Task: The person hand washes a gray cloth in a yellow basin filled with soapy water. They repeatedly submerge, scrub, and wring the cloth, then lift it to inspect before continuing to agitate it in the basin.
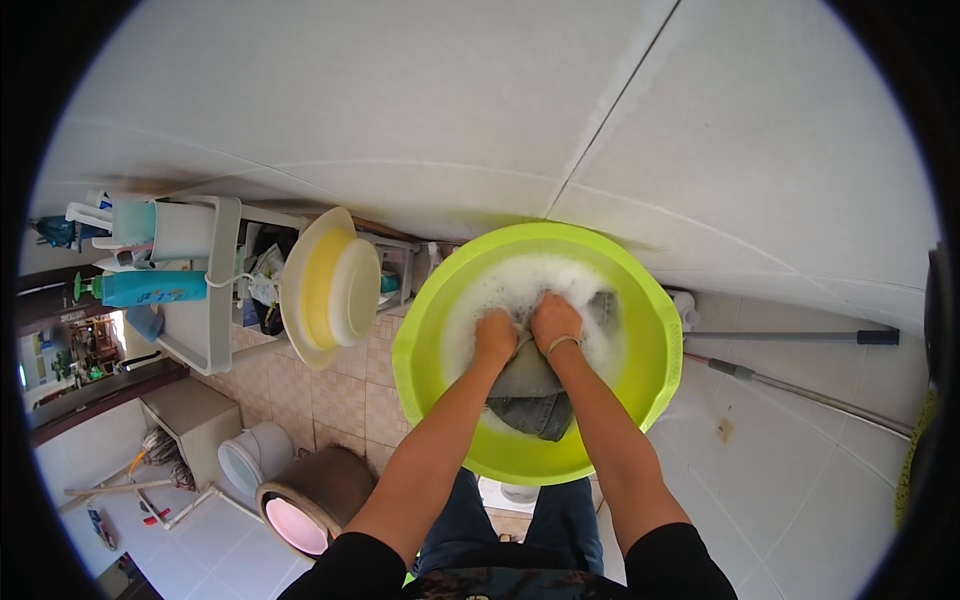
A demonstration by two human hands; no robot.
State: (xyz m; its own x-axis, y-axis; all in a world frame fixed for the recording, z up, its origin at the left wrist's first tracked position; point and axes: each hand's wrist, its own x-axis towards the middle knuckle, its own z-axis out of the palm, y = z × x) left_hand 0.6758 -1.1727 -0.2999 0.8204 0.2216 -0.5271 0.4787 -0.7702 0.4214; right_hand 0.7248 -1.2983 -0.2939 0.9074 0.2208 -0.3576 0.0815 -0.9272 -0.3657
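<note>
Both your arms reach straight forward into the lime-green basin (655,345). Your left hand (494,334) and right hand (556,322) sit side by side, fists clenched on the grey garment (530,395), which lies in suds mid-basin, draping toward you.

Bright, even daylight, heavy fisheye bend

From my feed I see soft light on the white wall (480,100), faint shadows only, mild sheen on the green basin (655,330); the corners go black and straight tile lines curve toward the rim.
</note>
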